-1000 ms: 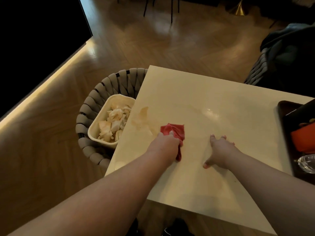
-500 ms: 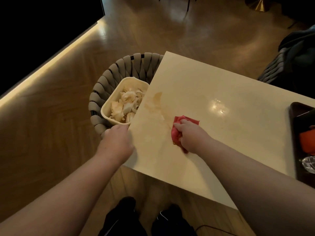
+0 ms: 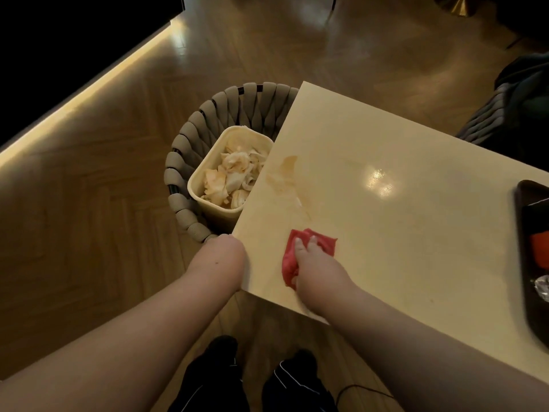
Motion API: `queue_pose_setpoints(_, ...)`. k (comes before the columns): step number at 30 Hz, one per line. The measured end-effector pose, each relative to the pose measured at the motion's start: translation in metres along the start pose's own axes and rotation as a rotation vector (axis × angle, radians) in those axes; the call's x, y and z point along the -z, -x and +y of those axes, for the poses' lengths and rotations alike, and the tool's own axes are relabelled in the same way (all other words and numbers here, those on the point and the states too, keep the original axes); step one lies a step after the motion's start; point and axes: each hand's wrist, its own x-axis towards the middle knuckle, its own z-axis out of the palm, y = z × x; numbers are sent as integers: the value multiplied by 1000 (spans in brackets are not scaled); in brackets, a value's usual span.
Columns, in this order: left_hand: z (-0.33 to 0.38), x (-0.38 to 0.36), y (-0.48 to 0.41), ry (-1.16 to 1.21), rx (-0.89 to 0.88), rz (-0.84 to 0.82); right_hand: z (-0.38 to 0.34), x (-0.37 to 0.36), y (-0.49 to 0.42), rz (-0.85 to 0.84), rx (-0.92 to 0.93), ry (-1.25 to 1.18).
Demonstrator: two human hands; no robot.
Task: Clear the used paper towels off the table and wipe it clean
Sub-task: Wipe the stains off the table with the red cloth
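A cream table (image 3: 401, 233) carries a brownish smear (image 3: 285, 173) near its left edge. My right hand (image 3: 315, 263) presses down on a crumpled red cloth (image 3: 328, 243) close to the table's near left corner, fingers curled over it. My left hand (image 3: 222, 257) sits at the table's left edge by that corner, wrapped over the edge with its fingers hidden below. Used paper towels (image 3: 234, 173), stained orange-brown, fill a cream bin (image 3: 205, 171) just left of the table.
The bin stands on a woven grey chair (image 3: 190, 135) pushed against the table's left side. A dark tray (image 3: 525, 292) with an orange item (image 3: 540, 248) and a shiny glass piece (image 3: 542, 288) lies at the right edge. Another chair (image 3: 505, 114) stands behind. My feet (image 3: 225, 367) are below.
The red cloth passed from my left hand to my right. My left hand moved off the tabletop to the left edge. The cloth has slid nearer the front corner.
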Motion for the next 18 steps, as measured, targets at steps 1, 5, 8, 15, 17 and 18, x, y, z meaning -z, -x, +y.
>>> queue_pose_setpoints(1,1,3,2,-38,-15,10,-12,-5,-1,-22,22,7)
queue_pose_setpoints(5,3,9,5,-101,-41,-23,-54,-4,-13,-76,82,79)
queue_pose_setpoints(8,7,9,0,-73,-47,8,-75,8,-24,-108,76,84)
queue_pose_setpoints(15,-2,3,-13,-123,-125,61,-92,31,-47,-7,136,66)
queue_pose_setpoints(17,-2,0,-19,-126,-98,29,-93,39,-57,2,125,59)
queue_pose_setpoints(18,-2,-1,-20,-128,-84,6,-92,44,-62,4,112,50)
